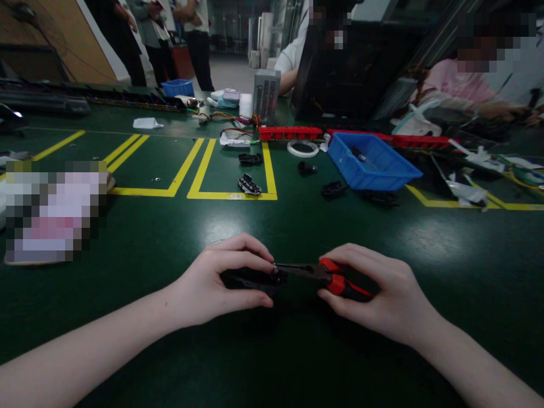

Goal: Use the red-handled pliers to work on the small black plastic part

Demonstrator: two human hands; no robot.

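Between thumb and fingers, my left hand (221, 277) grips a small black plastic part (255, 279), dark against the table. My right hand (378, 289) is closed around the red and black handles of needle-nose pliers (325, 273). The pliers' long jaws point left, and their tips meet the upper right end of the black part, beside my left fingertips. Whether the tips pinch something there is too small to tell. Farther off, similar black parts lie on the table, one (249, 185) near a yellow tape line and another (250, 159) behind it.
A blue bin (374, 164) stands at the right back, with black pieces (334, 189) beside it. Behind the taped areas are a white tape roll (302, 149), a grey metal box with wires (266, 93) and red strips (291, 133). A blurred-out object (59, 215) lies left. People are across the table.
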